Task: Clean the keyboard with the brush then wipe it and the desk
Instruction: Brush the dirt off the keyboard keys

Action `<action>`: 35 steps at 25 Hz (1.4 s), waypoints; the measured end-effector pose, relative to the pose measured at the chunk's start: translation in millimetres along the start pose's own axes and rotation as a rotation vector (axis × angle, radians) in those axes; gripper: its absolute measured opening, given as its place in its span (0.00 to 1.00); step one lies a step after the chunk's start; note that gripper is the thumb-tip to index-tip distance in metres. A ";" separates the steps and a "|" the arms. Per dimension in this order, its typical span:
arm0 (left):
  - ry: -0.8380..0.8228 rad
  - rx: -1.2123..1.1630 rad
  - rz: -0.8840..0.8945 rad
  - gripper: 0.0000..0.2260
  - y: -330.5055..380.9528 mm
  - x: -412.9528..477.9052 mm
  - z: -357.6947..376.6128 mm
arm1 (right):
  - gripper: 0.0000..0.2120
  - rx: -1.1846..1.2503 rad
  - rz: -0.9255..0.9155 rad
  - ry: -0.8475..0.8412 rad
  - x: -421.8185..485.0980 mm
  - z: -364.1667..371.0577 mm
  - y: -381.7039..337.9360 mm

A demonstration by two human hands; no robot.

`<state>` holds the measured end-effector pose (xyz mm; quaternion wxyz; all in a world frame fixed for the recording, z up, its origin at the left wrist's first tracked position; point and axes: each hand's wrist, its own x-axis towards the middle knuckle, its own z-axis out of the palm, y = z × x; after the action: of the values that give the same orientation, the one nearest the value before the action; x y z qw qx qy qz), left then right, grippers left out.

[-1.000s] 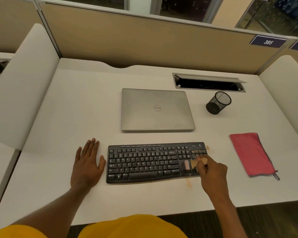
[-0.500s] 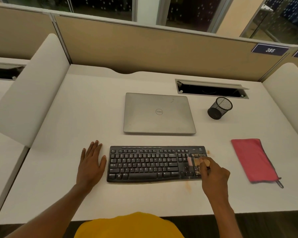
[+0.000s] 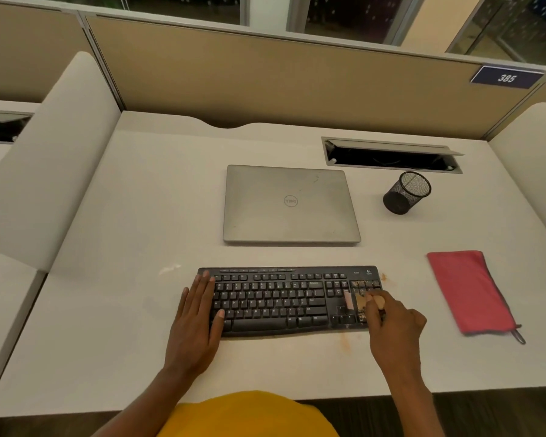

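Observation:
A black keyboard (image 3: 275, 299) lies on the white desk (image 3: 114, 310) in front of me. My right hand (image 3: 394, 326) grips a small wooden brush (image 3: 361, 301) whose pale bristles touch the number pad at the keyboard's right end. Brown crumbs lie on those keys, and brownish smears mark the desk beside and below that end. My left hand (image 3: 196, 316) lies flat with straight fingers on the keyboard's left end. A red cloth (image 3: 470, 291) is spread on the desk to the right of the keyboard.
A shut grey laptop (image 3: 290, 205) sits behind the keyboard. A black mesh pen cup (image 3: 405, 193) stands to its right, before an open cable slot (image 3: 391, 156). White side dividers and a tan back panel enclose the desk.
My left hand moved right from the bare desk onto the keyboard's left end. The brush shifted slightly on the number pad.

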<state>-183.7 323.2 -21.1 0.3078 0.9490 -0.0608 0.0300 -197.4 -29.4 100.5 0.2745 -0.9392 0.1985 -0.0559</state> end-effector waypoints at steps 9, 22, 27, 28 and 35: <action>-0.062 0.054 -0.030 0.29 -1.2 8.3 7.4 | 0.05 -0.007 -0.011 -0.067 -8.5 -4.0 0.2; -0.080 0.038 -0.070 0.28 1.0 9.3 8.0 | 0.11 0.042 0.025 -0.119 -22.4 16.2 -0.8; -0.079 0.036 -0.079 0.29 0.8 8.6 8.8 | 0.06 0.063 0.001 -0.094 -32.0 5.0 -6.0; -0.079 0.036 -0.079 0.29 0.7 8.8 9.0 | 0.08 0.095 0.004 -0.054 -32.0 7.4 -6.4; -0.077 0.036 -0.077 0.29 -0.4 8.7 9.8 | 0.09 0.084 0.015 -0.082 -48.3 14.8 8.0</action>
<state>-174.9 316.9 -28.5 0.2889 0.9566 -0.0354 -0.0174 -241.2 -8.8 83.9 0.3218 -0.9269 0.1917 -0.0233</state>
